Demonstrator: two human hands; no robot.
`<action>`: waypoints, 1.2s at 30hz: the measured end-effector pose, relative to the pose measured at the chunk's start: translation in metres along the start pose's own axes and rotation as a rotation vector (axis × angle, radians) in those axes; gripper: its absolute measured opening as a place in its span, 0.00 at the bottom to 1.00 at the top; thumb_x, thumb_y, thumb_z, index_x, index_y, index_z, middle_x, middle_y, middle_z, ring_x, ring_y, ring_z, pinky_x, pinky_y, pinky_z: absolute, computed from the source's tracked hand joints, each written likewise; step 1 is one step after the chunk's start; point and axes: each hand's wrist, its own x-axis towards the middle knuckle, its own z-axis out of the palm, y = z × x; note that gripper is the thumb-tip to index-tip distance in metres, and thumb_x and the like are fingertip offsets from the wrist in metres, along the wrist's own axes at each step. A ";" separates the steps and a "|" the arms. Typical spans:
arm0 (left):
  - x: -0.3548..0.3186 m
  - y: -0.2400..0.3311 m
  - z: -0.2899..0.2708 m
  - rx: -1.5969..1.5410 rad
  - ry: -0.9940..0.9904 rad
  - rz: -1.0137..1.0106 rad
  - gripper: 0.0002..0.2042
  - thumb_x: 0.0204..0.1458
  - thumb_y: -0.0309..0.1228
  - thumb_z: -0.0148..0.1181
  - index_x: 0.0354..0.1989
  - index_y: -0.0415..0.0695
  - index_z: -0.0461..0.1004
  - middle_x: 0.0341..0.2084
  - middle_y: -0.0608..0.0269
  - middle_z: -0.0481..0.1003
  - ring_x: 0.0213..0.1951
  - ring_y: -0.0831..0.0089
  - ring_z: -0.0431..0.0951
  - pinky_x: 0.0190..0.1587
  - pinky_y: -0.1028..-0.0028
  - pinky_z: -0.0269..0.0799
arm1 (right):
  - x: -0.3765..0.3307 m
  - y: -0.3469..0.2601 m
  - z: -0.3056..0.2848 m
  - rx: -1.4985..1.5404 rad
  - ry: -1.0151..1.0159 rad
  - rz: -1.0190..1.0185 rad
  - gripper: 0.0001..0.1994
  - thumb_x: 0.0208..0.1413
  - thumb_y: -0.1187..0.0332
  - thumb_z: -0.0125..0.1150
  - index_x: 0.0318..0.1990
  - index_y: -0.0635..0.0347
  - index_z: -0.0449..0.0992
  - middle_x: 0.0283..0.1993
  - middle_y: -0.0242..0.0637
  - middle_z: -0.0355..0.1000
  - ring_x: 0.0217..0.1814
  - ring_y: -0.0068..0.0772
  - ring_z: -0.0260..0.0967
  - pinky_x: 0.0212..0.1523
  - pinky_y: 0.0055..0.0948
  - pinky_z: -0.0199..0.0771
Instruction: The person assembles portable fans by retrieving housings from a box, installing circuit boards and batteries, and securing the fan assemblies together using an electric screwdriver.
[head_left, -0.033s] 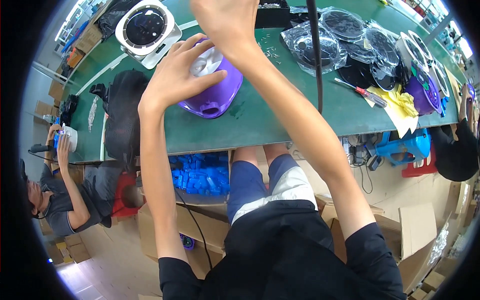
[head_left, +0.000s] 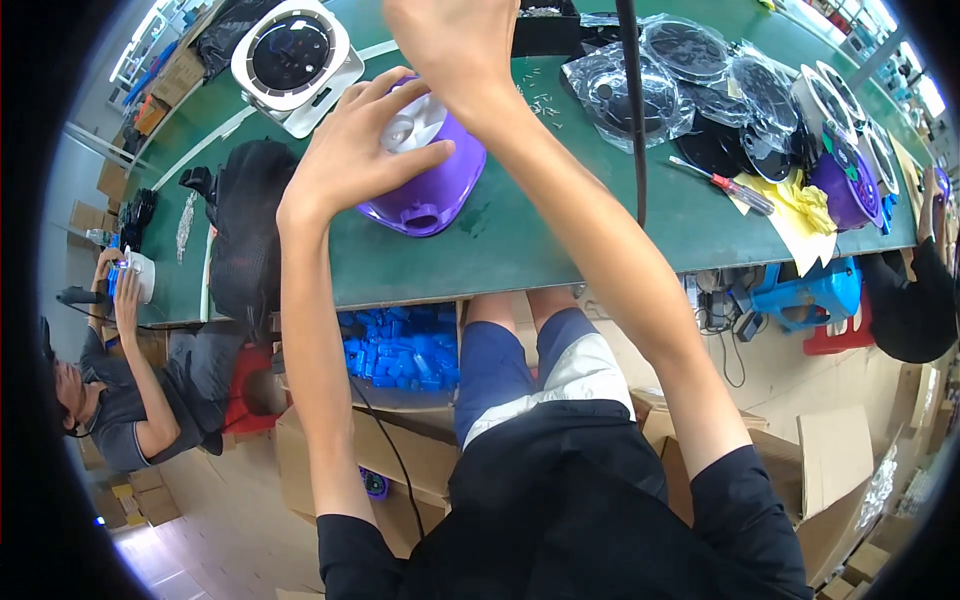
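Note:
A purple plastic housing (head_left: 450,180) with a white inner part (head_left: 428,118) sits on the green table in front of me. A short round opening shows on its near side. My left hand (head_left: 358,150) holds the housing from the left, thumb along its near edge and fingers curved over the far rim. Above the housing's far right side is my right hand (head_left: 450,45), bent at the wrist. Its fingers run past the upper edge of the picture, so what they hold, if anything, is hidden.
A white device with a round black face (head_left: 292,52) stands far left, near a black bag (head_left: 250,230). Right lie loose screws (head_left: 540,100), bagged black discs (head_left: 630,100), a screwdriver (head_left: 725,185) and yellow gloves (head_left: 800,205). A black cable (head_left: 634,110) hangs down. Co-workers sit both sides.

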 end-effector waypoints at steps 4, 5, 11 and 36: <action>-0.003 -0.003 0.002 0.025 0.021 -0.007 0.35 0.45 0.53 0.69 0.61 0.49 0.76 0.66 0.53 0.68 0.67 0.52 0.65 0.67 0.58 0.64 | -0.013 -0.013 0.010 -0.488 0.246 -0.374 0.13 0.60 0.64 0.66 0.41 0.66 0.73 0.25 0.46 0.73 0.26 0.43 0.76 0.31 0.39 0.72; -0.003 -0.002 0.002 0.025 0.029 -0.002 0.34 0.45 0.53 0.69 0.61 0.50 0.76 0.66 0.53 0.68 0.67 0.52 0.66 0.67 0.58 0.64 | -0.009 -0.006 0.009 -0.486 0.245 -0.374 0.13 0.60 0.64 0.66 0.41 0.66 0.73 0.25 0.46 0.73 0.26 0.43 0.76 0.31 0.39 0.72; 0.000 0.004 -0.003 0.008 -0.003 -0.019 0.33 0.43 0.51 0.68 0.62 0.55 0.76 0.67 0.53 0.66 0.67 0.51 0.65 0.68 0.57 0.63 | 0.023 0.028 -0.006 0.337 -0.326 -0.118 0.11 0.59 0.65 0.67 0.32 0.63 0.75 0.19 0.27 0.67 0.19 0.21 0.66 0.22 0.26 0.64; 0.018 0.012 0.001 0.226 0.001 0.329 0.06 0.48 0.31 0.68 0.29 0.42 0.80 0.50 0.65 0.73 0.61 0.59 0.67 0.64 0.59 0.61 | 0.012 0.000 -0.044 0.196 -0.207 -0.068 0.09 0.60 0.69 0.64 0.42 0.66 0.77 0.26 0.27 0.69 0.28 0.15 0.63 0.29 0.24 0.65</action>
